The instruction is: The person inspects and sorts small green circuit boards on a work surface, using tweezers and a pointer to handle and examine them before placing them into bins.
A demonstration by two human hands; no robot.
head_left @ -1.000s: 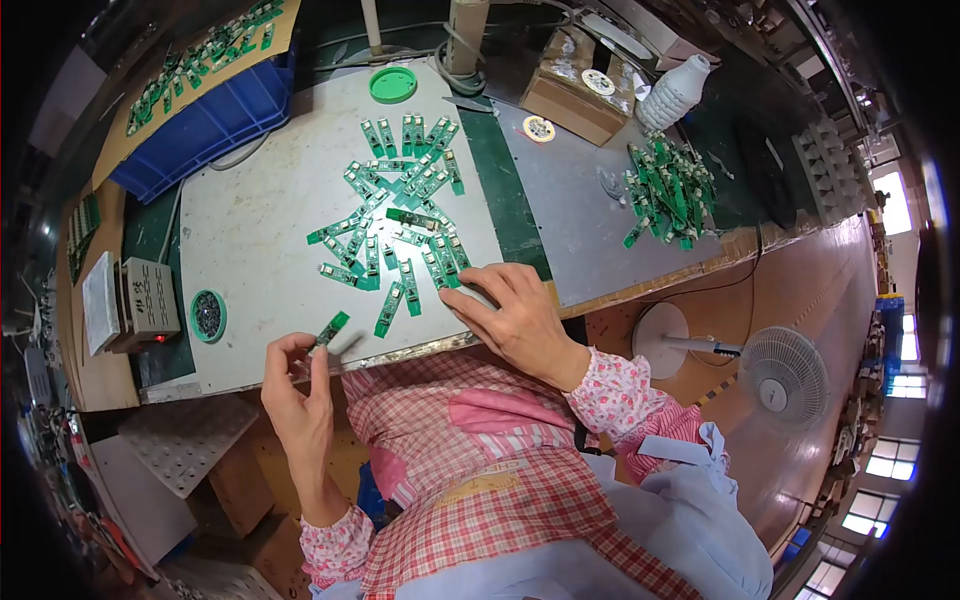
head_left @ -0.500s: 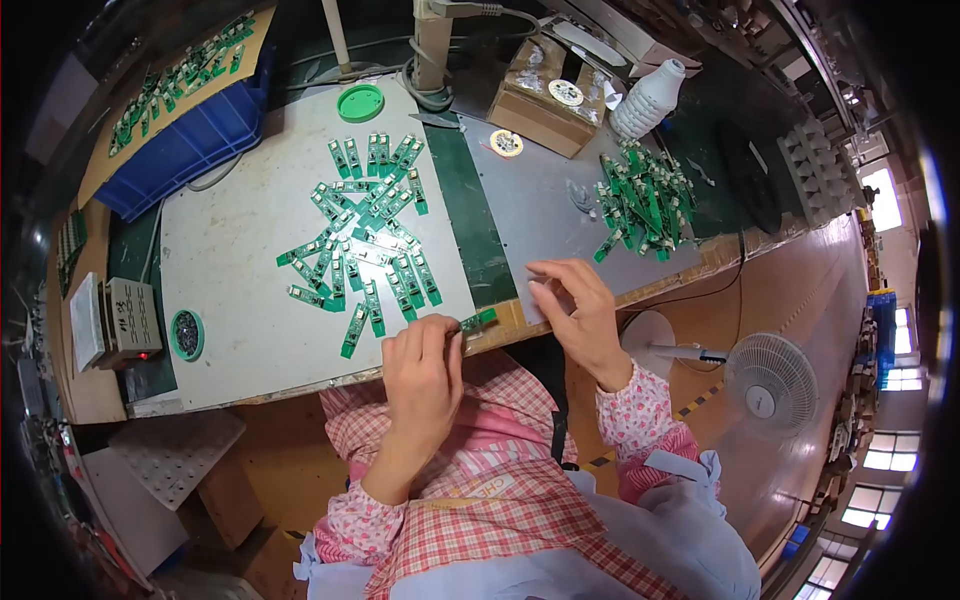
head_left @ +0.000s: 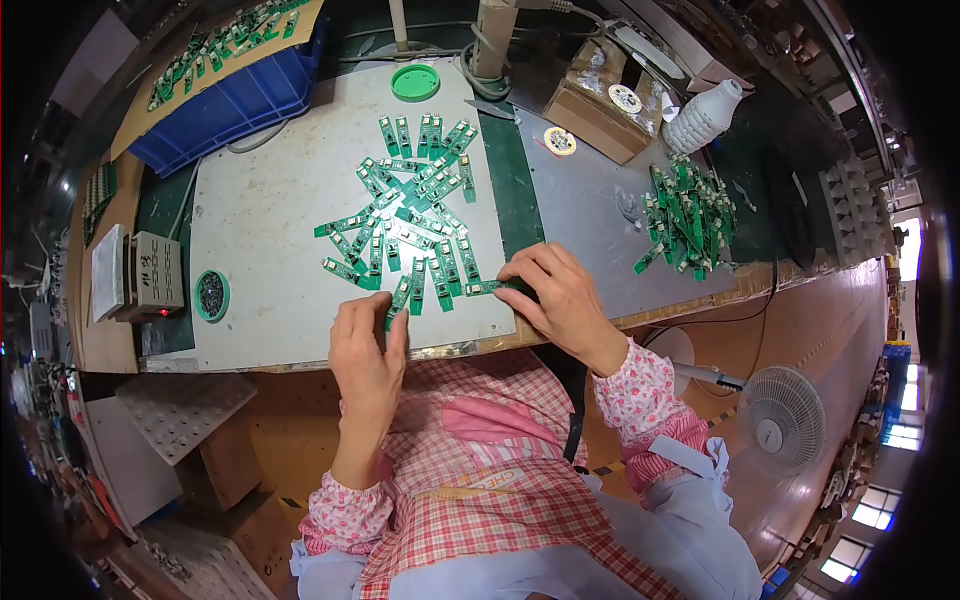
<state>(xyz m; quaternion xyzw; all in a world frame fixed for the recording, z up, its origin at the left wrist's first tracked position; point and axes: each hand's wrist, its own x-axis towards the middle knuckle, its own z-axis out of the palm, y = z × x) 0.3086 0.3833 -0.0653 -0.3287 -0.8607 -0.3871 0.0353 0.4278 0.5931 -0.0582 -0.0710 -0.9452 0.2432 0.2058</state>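
Small green circuit boards (head_left: 432,185) with pale and black components lie spread in a loose cluster on the white board. My left hand (head_left: 365,350) is at the cluster's near edge, thumb and fingers closed about the lower end of one circuit board (head_left: 399,296). To its right, my right hand (head_left: 560,300) pinches the end of another circuit board (head_left: 482,288), which lies nearly level just above or on the white surface. My fingers partly hide both boards. A heap of similar circuit boards (head_left: 688,218) rests on the grey surface further right.
A blue crate (head_left: 230,105) bearing cardboard and more boards stands back left. Nearby are a green lid (head_left: 415,83), a dish of small dark parts (head_left: 212,296), a box-shaped device (head_left: 155,275), a carton (head_left: 600,110) and a white ribbed bottle-like object (head_left: 703,118). A fan (head_left: 783,420) stands right.
My left hand has let go of the circuit board it held and moved left to another. My right hand, earlier apart, has moved left and now grips a board. The view has shifted.
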